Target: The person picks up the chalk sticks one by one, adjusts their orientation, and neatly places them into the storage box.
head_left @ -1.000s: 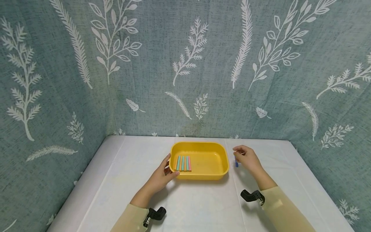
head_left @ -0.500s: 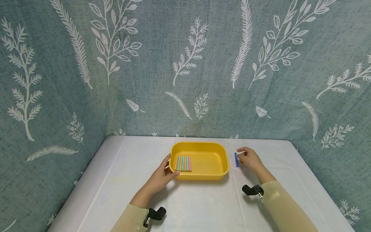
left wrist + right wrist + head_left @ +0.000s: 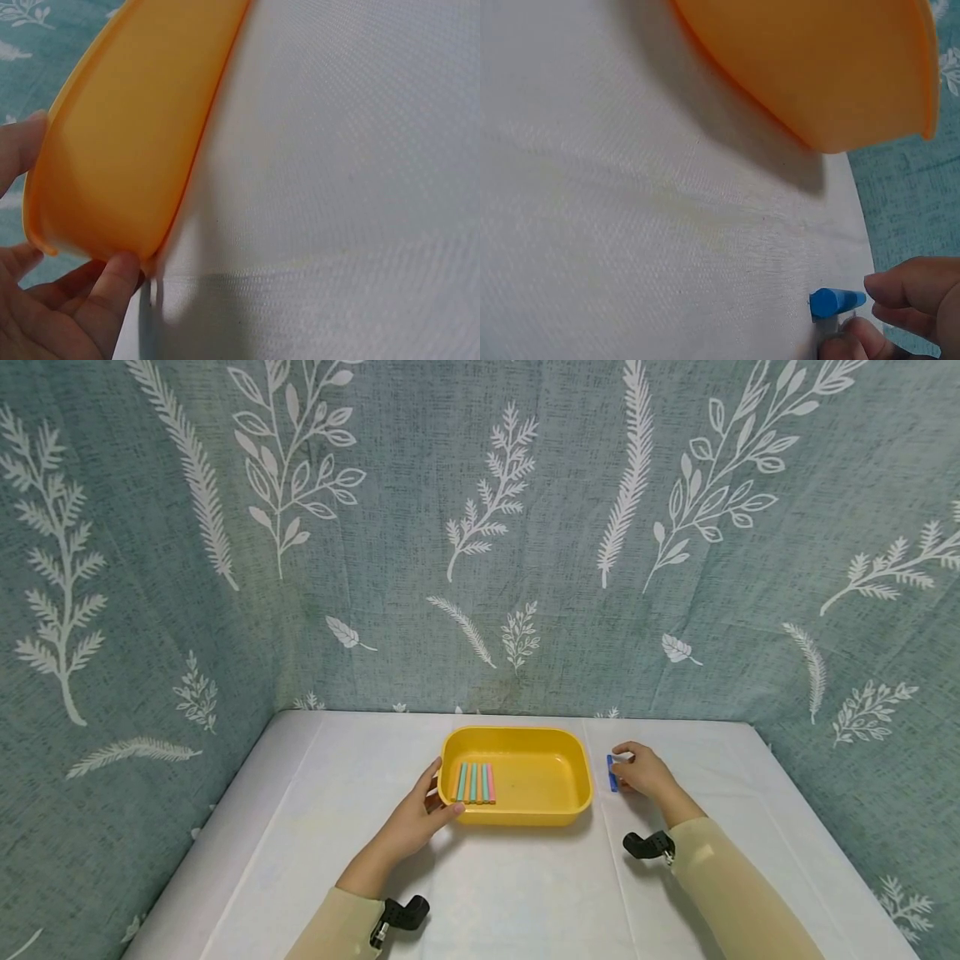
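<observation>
My left hand (image 3: 412, 818) grips the left front corner of a yellow plastic tray (image 3: 525, 817), its thumb at the front rim and its fingers along the left side. The left wrist view shows those fingertips against the tray wall (image 3: 127, 135). Inside lie several pastel chalk-like sticks (image 3: 477, 783) in blue-green, orange and pink, side by side at the left. Right of the tray, my right hand (image 3: 647, 772) has its thumb and fingertips at a short blue stick (image 3: 832, 302), pinching near its far end. Fingers cover part of the blue stick in the head view.
A white cloth (image 3: 525, 893) covers the table. Patterned blue-green fabric (image 3: 480, 527) hangs behind and at both sides. Black camera mounts (image 3: 405, 913) sit at both wrists.
My right hand drew back slightly to the right from over the blue stick, uncovering it, then came in against it again. The left hand and tray stay put.
</observation>
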`<action>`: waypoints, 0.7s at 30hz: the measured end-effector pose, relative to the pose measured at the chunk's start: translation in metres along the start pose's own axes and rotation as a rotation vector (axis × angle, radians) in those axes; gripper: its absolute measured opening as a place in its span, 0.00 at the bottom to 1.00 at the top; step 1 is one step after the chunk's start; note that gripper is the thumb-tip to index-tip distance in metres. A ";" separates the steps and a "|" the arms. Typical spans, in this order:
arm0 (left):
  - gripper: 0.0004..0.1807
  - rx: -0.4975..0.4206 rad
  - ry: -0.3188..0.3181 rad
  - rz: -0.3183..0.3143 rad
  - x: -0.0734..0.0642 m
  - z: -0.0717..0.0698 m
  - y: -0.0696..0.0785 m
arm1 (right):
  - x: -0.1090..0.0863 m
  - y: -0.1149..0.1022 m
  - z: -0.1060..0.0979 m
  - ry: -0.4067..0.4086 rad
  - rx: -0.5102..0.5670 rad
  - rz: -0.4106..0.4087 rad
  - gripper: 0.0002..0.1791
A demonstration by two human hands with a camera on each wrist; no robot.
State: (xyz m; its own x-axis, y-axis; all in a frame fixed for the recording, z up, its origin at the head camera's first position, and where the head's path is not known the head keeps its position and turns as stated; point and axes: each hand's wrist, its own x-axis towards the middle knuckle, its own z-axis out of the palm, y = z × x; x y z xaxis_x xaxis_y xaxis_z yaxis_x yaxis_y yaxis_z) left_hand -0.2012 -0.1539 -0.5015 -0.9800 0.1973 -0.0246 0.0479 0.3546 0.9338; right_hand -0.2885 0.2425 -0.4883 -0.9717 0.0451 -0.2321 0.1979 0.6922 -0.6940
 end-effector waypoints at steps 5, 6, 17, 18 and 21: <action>0.50 -0.016 0.000 0.003 -0.001 0.000 0.002 | 0.004 -0.003 0.000 -0.016 -0.085 -0.012 0.26; 0.50 -0.021 -0.001 0.003 -0.001 0.000 0.001 | 0.004 -0.004 0.001 -0.021 -0.099 -0.013 0.26; 0.50 -0.041 -0.003 0.010 -0.003 0.000 0.003 | 0.010 -0.008 0.006 -0.061 -0.177 0.019 0.27; 0.50 -0.041 -0.002 0.011 -0.003 0.000 0.002 | 0.010 -0.007 0.005 -0.058 -0.174 0.022 0.26; 0.50 -0.035 0.004 0.011 -0.001 0.000 -0.001 | 0.009 -0.006 0.005 -0.045 -0.147 0.016 0.27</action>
State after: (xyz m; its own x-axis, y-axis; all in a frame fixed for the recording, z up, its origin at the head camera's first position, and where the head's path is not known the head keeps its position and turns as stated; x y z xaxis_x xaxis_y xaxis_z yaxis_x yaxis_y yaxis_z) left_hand -0.2006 -0.1540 -0.5023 -0.9803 0.1973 -0.0126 0.0523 0.3206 0.9458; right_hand -0.2982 0.2354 -0.4894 -0.9611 0.0269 -0.2748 0.1890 0.7896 -0.5838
